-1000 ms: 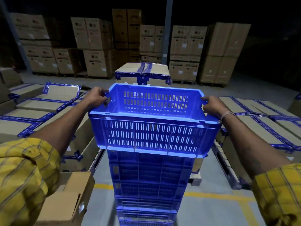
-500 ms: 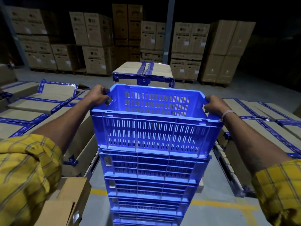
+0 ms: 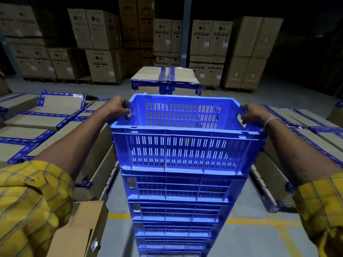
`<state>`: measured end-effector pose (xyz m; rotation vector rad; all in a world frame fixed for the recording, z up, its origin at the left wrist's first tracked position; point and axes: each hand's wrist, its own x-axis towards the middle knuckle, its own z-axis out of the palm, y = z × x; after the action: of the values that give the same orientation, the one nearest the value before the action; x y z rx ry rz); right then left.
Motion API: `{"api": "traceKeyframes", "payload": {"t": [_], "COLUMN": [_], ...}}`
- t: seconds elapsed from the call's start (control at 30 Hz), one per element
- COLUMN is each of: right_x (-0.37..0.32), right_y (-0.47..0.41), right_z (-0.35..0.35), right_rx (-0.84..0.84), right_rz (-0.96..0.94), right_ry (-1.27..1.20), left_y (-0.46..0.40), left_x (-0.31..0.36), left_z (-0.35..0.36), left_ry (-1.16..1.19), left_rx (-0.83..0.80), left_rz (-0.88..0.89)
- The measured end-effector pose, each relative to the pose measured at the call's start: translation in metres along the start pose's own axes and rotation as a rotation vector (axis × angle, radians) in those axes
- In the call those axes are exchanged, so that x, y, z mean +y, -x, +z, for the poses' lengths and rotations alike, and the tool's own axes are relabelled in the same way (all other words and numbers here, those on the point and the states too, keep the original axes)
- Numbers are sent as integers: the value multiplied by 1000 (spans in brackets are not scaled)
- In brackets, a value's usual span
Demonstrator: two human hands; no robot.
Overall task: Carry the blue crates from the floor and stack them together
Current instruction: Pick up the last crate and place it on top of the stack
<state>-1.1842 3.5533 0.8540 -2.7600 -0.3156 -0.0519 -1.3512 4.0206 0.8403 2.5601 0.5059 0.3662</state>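
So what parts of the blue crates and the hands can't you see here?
All in the head view:
- Bottom of the crate stack: cut off by the lower edge, so the crates cannot be counted.
- Floor of the top crate: hidden by its near wall.
- Left hand fingertips: curled out of sight round the rim.
- Right hand fingertips: hidden the same way.
- Labels on the stack: too dark and small to read.
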Motion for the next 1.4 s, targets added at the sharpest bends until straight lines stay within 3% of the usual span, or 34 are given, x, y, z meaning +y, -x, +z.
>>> {"api": "traceKeyframes", "payload": {"t": [0.13,0.3,0.5,0.7,0.9,1.07,1.2,1.3,1.4], "right_x": [-6,-10,-7,-15,-44,-30,-31,-31,-34], "right_y": [17,27,39,41,48,69,64,63,75], "right_z": [5,17,19,1,-27,33,27,36,48], "right_rx": [58,13,171,56,327,53,16,127,436], "right_rz": [23,105,144,93,36,73,110,110,140], "right_ry": [95,118,84,106,33,210,236,246,168], "left_y": [8,11,10,12,12,12,27,59,90], "left_x": [2,21,11,12,15,15,39,89,160], "left_z": [-1,15,21,21,23,24,25,56,104], "left_ry": [-50,-314,-236,-305,-322,-299,-345,-219,-332], "left_rx": [-52,-118,-7,-7,-25,2,37,-119,-216], "left_rz": [47,85,121,150,157,171,336,496,684]}}
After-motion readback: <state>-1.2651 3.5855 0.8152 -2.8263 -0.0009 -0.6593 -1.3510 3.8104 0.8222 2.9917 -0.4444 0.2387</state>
